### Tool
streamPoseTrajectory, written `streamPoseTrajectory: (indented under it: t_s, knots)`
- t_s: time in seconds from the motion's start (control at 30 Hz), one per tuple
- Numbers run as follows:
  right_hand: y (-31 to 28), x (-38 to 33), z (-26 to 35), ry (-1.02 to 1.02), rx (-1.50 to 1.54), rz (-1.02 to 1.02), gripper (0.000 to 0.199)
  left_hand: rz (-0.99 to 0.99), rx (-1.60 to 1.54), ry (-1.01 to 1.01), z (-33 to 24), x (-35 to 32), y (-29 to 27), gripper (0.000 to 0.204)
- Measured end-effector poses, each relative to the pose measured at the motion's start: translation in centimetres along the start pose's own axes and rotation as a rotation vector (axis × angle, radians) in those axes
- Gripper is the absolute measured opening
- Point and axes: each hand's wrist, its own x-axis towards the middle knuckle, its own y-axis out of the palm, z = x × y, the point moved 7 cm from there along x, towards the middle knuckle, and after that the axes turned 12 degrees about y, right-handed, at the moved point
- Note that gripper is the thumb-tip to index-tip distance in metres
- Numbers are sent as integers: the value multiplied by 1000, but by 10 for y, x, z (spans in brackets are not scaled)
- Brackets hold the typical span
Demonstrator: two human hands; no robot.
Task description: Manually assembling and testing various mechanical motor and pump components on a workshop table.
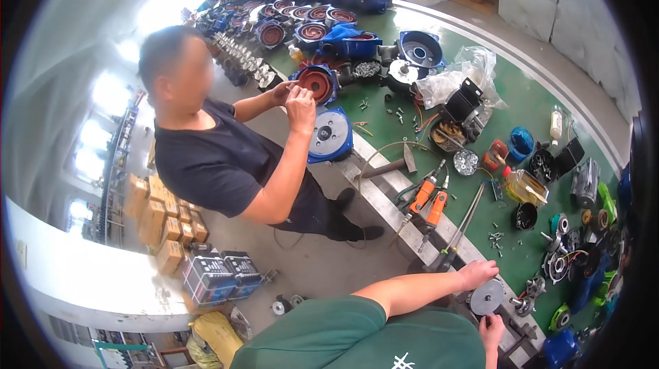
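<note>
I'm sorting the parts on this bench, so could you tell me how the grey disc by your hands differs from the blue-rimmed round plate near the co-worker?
The grey disc is plain grey all over; the blue-rimmed plate has a grey face inside a blue border. The disc looks smaller and sits between the left hand and right hand; no hand touches the plate. Both are round with a central hole or hub.

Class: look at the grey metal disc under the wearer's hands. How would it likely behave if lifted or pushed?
The grey metal disc looks solid and thick, so it is probably heavy for its size and stiff. Lying flat on the green workbench, it should slide, not roll. The left hand grips its rim; bare metal may be slippery.
</note>
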Motion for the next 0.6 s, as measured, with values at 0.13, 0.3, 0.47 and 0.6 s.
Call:
streamPoseTrajectory:
  t_s: [0.13,0.3,0.47,0.6]
  knots:
    - [10,4,-2,-56,-215,-55,11,92,59,156,-2,-5,-1,12]
    - [11,2,-5,-5,-343,-52,14,64,-87,133,-1,-5,-3,12]
    - [8,4,-5,7,-312,-33,15,94,-261,-106,6,5,-3,13]
    - [5,5,-6,54,-327,-40,18,-16,-343,-264,12,7,-11,12]
